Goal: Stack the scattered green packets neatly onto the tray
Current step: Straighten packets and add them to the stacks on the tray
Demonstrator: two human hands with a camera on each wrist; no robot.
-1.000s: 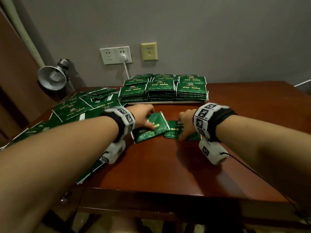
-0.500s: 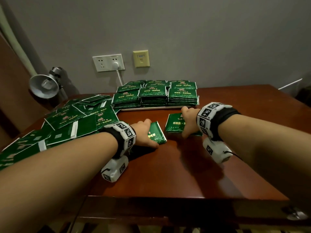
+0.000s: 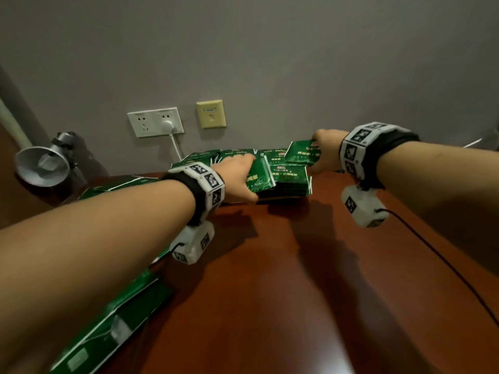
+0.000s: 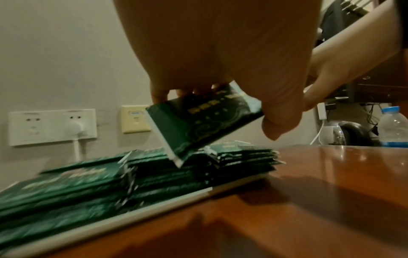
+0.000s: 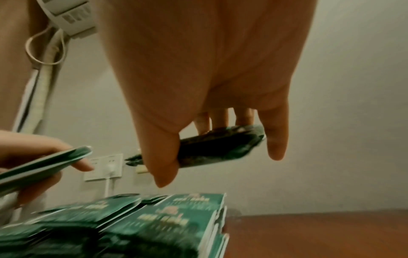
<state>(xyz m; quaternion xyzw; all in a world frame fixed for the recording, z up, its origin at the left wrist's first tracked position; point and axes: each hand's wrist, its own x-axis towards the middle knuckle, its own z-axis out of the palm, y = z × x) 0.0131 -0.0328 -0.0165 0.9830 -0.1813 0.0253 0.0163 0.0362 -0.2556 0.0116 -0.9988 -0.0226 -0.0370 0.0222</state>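
Observation:
Stacks of green packets (image 3: 290, 175) (image 4: 243, 155) (image 5: 176, 218) fill a white tray (image 4: 154, 206) at the table's far edge by the wall. My left hand (image 3: 239, 179) (image 4: 220, 90) pinches one green packet (image 3: 260, 178) (image 4: 203, 120), tilted, just above the front stacks. Further right and higher, my right hand (image 3: 325, 152) (image 5: 220, 139) grips another green packet (image 3: 302, 155) (image 5: 220, 148) over the right-hand stack. More scattered green packets (image 3: 116, 319) lie along the table's left side, partly hidden under my left forearm.
The brown wooden table (image 3: 297, 292) stretches toward me. A desk lamp (image 3: 43, 166) stands at the left, with a wall socket and plug (image 3: 156, 122) behind the tray. A cable (image 3: 445, 265) runs from my right wrist. A water bottle (image 4: 393, 127) stands off to the right.
Both hands have lifted their packets off the table and carried them forward to above the tray's stacks. The head view has moved closer and tilted.

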